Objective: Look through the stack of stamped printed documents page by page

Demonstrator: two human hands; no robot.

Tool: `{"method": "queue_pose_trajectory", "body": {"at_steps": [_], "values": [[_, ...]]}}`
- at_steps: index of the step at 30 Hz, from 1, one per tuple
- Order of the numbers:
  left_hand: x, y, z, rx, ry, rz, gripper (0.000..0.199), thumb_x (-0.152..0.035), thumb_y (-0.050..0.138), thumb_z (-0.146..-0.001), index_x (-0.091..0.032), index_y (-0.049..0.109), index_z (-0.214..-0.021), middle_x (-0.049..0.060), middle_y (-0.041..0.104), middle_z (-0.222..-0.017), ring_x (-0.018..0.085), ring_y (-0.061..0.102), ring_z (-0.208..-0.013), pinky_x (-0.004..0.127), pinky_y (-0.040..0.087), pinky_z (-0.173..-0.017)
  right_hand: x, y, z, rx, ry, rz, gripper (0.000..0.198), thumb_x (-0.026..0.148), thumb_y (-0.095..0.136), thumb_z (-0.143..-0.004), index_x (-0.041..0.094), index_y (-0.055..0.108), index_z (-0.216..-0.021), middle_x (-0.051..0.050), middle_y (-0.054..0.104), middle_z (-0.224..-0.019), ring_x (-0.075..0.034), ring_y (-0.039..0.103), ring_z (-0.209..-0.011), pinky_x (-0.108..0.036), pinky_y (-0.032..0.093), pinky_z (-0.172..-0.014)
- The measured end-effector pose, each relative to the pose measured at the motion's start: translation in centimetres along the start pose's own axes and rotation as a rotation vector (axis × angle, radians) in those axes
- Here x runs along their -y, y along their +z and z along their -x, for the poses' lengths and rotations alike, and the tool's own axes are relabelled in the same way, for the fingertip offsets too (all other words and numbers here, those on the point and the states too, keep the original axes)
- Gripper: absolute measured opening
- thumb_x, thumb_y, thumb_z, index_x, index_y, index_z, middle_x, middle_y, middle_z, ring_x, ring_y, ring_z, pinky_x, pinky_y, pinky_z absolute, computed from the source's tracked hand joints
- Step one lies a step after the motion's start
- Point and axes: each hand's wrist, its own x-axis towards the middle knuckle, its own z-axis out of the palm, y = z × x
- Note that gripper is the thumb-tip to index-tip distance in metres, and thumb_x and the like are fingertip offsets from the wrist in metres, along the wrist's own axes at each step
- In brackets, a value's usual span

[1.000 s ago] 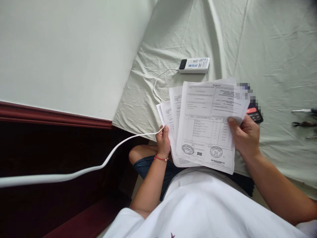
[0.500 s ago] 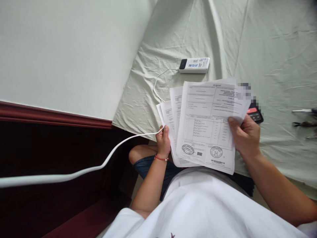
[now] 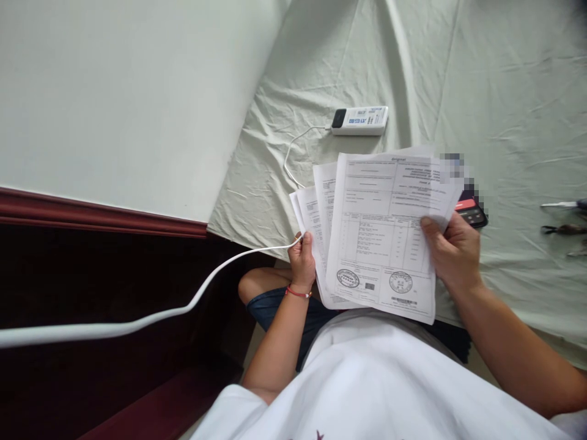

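Several printed paper sheets (image 3: 376, 244) are fanned out over my lap and the near edge of the cloth. The top one bears a table, two round stamps and a barcode. My right hand (image 3: 454, 250) grips the right edge of these sheets, thumb on top. On the left, my left hand (image 3: 303, 260) pinches the left edge of the lower sheets, thumb up, with a red bracelet at its wrist. A white cable (image 3: 220, 273) passes by the left fingertips; whether they hold it too I cannot tell.
A white power bank (image 3: 360, 121) with a cable plugged in lies on the wrinkled pale green cloth (image 3: 504, 91). Behind the papers a dark phone (image 3: 474, 215) is partly hidden. Thin tools (image 3: 564, 229) lie at the far right. A white wall (image 3: 114, 91) with red trim stands left.
The top sheets have shifted slightly to the left and down with my right hand. My left hand stays in place.
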Motion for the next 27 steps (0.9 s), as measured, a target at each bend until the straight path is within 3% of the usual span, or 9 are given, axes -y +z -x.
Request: {"method": "queue_pose_trajectory", "body": {"at_steps": [7,15,18,22,27], "values": [[-0.24,0.12,0.11,-0.009,-0.008,-0.020,0.040,-0.056,0.072,-0.090,-0.018,0.076,-0.101,0.008,0.078,-0.106,0.023,0.073,-0.099,0.033,0.057,-0.093,-0.13,-0.07,-0.05,0.015,0.005,0.020,0.031,0.051,0.074,-0.087,0.031,0.074,-0.111,-0.005,0.077,-0.103,-0.023,0.072,-0.084,-0.039,0.062,-0.070],[-0.32,0.13,0.01,0.006,0.008,-0.023,0.039,-0.054,0.071,-0.092,-0.018,0.077,-0.102,0.008,0.078,-0.107,0.022,0.073,-0.100,0.032,0.057,-0.094,-0.05,-0.03,-0.07,0.006,0.006,0.002,0.033,0.051,0.074,-0.087,0.030,0.074,-0.112,-0.005,0.077,-0.107,-0.022,0.072,-0.088,-0.038,0.063,-0.075],[-0.48,0.19,0.03,-0.007,0.001,-0.032,0.041,-0.057,0.072,-0.090,-0.017,0.076,-0.100,0.008,0.078,-0.105,0.022,0.072,-0.099,0.032,0.056,-0.092,0.15,-0.07,-0.05,0.041,0.039,0.015,0.033,0.051,0.075,-0.086,0.028,0.074,-0.109,-0.003,0.076,-0.098,-0.019,0.070,-0.079,-0.034,0.061,-0.067],[-0.61,0.13,0.09,-0.026,0.010,-0.077,0.045,-0.061,0.073,-0.087,-0.016,0.073,-0.089,0.006,0.076,-0.091,0.019,0.070,-0.086,0.028,0.055,-0.082,0.35,0.13,0.12,0.137,0.056,0.059,0.031,0.051,0.078,-0.082,0.024,0.069,-0.093,0.001,0.067,-0.075,-0.013,0.058,-0.058,-0.024,0.048,-0.047],[-0.57,0.05,0.04,-0.024,0.006,-0.073,0.045,-0.062,0.074,-0.085,-0.017,0.072,-0.088,0.005,0.075,-0.089,0.018,0.070,-0.083,0.028,0.055,-0.080,0.06,0.47,0.17,0.176,-0.036,0.148,0.030,0.048,0.075,-0.085,0.023,0.069,-0.100,-0.001,0.068,-0.085,-0.013,0.060,-0.064,-0.024,0.049,-0.053]]}}
